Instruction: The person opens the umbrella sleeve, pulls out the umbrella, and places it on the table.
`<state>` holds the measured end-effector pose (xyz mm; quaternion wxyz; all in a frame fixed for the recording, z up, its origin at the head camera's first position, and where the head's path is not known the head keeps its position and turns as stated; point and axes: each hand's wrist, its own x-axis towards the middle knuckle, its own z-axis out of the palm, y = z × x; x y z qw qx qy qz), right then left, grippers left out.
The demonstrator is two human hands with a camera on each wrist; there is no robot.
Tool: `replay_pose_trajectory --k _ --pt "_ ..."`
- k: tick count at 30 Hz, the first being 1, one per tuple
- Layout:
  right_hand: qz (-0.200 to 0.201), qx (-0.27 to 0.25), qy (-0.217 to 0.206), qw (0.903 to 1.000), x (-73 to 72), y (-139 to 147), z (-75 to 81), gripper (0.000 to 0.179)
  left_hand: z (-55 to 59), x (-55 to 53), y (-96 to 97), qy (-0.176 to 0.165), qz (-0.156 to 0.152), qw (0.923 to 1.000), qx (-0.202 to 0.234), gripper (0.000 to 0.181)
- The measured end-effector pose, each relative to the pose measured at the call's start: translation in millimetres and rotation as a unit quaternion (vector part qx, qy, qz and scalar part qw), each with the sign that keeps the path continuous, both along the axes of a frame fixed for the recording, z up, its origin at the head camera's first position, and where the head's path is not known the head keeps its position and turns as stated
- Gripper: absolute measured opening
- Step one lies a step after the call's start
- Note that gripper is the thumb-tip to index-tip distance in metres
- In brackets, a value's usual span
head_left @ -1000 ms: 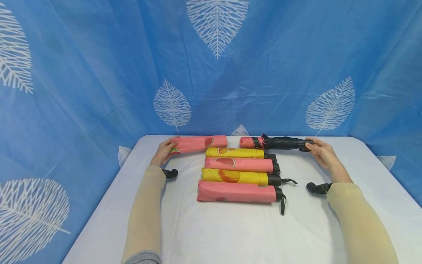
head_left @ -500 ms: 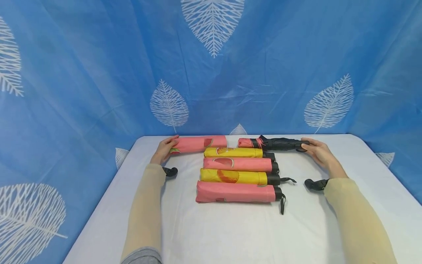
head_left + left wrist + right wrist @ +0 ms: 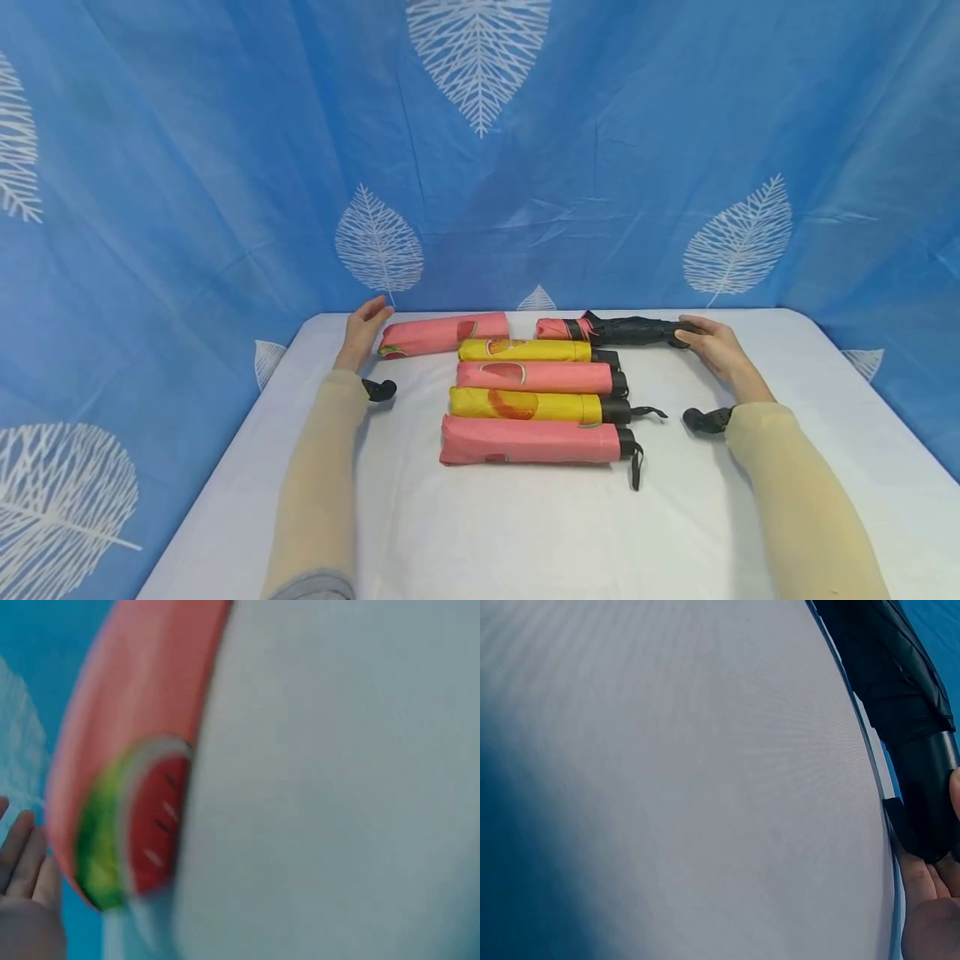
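A pink umbrella sleeve with a watermelon print lies at the back left of the table, slightly slanted. My left hand is just left of its end, fingers extended and holding nothing; in the left wrist view the straight fingers show beside the sleeve's printed end. To the right lies a folded umbrella, black with a pink tip. My right hand holds it by the black handle, with fingers under the end and the thumb partly out of frame in the right wrist view.
Several folded umbrellas in sleeves lie in a column in front: a yellow one, a pink one, another yellow one and a larger pink one. Black wrist straps stick out right. A blue leaf-patterned curtain borders the white table.
My left hand has let go of the pink sleeve and lifted away to the left. The right hand stays on the umbrella's handle. The head view has shifted slightly.
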<state>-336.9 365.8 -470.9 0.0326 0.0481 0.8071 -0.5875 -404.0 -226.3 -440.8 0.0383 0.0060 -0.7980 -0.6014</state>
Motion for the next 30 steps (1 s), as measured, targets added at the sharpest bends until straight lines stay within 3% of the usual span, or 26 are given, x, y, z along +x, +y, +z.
replay_pose_trajectory --k 3,6,8,10,14,18,24,30 --pt "-0.003 0.002 0.001 1.0 0.2 2 -0.8 0.074 9.0 6.7 11.4 0.064 -0.014 0.9978 0.007 0.057" --pt "-0.002 0.008 0.006 1.0 0.5 3 -1.1 0.073 16.2 15.7 29.6 0.109 -0.074 0.9906 0.038 0.052" --pt "0.007 0.014 0.009 0.9998 1.0 2 -0.9 0.073 16.5 22.7 42.5 0.099 -0.13 0.9856 0.044 0.05" --pt "0.016 0.023 0.015 0.9995 1.1 2 -0.6 0.074 13.4 29.9 54.8 0.066 -0.184 0.9802 0.034 0.048" --pt "0.02 0.037 0.024 0.9988 1.4 -1 0.8 0.071 0.5 39.5 71.7 0.006 -0.25 0.9677 -0.029 0.048" --pt "0.021 0.049 0.023 0.9983 1.1 -2 -0.8 0.07 -11.2 40.5 76.5 -0.004 -0.281 0.9589 -0.042 0.049" --pt "0.021 0.058 0.029 0.9977 -0.6 -1 -1.8 0.068 -15.8 38.5 80.0 -0.027 -0.285 0.9561 -0.065 0.051" --pt "0.024 0.061 0.031 0.9974 0.1 1 -1.1 0.07 -17.8 33.1 84.7 -0.03 -0.287 0.952 -0.103 0.052"
